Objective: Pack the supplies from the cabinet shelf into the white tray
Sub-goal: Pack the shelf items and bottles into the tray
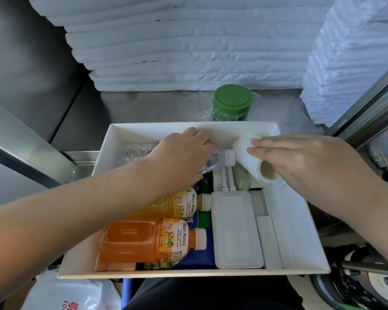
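Left wall: brushed steel panel [31, 54], far to the left of the fingers [201, 142] of the left hand [179, 153], with soft grey reflections.
Shelf floor: dull grey metal [143, 104], just beyond both sets of fingertips.
Back of shelf: tall stack of folded white linen [188, 52], well beyond the left fingers.
Right side: second stack of white folded cloth [349, 63], beyond the fingers of the right hand [311, 162]; a steel door frame [374, 104] slants beside it.
Ledge: steel rim [83, 158], left of the left fingers.
Lower right: dark wheel and metal parts [367, 285], blurred.
Light: even, diffuse, no hard shadows.
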Demonstrator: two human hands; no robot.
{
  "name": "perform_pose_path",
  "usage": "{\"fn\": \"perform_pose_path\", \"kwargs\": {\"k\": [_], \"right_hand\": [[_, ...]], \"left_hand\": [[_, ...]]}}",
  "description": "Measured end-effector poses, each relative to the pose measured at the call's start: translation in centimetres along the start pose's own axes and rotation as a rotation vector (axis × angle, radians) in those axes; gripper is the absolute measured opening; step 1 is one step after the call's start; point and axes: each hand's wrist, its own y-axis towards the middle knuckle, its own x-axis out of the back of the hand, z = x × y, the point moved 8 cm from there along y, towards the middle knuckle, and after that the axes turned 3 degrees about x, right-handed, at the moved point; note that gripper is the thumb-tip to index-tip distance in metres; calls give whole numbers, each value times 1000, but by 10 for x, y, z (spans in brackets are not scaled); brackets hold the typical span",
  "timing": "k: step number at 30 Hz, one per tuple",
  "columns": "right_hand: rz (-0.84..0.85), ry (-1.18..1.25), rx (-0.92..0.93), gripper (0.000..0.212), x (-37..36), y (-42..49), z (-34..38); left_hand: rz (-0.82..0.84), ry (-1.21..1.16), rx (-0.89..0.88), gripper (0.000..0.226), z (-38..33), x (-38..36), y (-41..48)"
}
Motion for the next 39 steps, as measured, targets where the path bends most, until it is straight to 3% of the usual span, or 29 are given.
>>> {"fn": "perform_pose_path", "kwargs": {"k": [6,11,14,19,24,35,39], "right_hand": [[463,119,-72,45,-46,-7,-6],[552,138,-99,32,-58,-4,-11],[541,100,-102,21,-52,1,-9],[522,13,-92,10,-41,5,-3],[502,14,-89,10,-39,5,-3],[496,184,-59,14,-41,10,-10],[217,327,-213,15,-13,35,-36]], "left_hand": [[4,38,-13,64,-4,-5,-1],[-80,-73,-12,72,-13,9,-5],[-82,-139,-75,73,-32,12,-3],[-85,-50,-60,75,-40,4,7],[-58,7,-64,74,-48,-9,16],[-23,-164,-27,78,-40,-7,13],[-58,-245,-36,76,-23,18,16]]}}
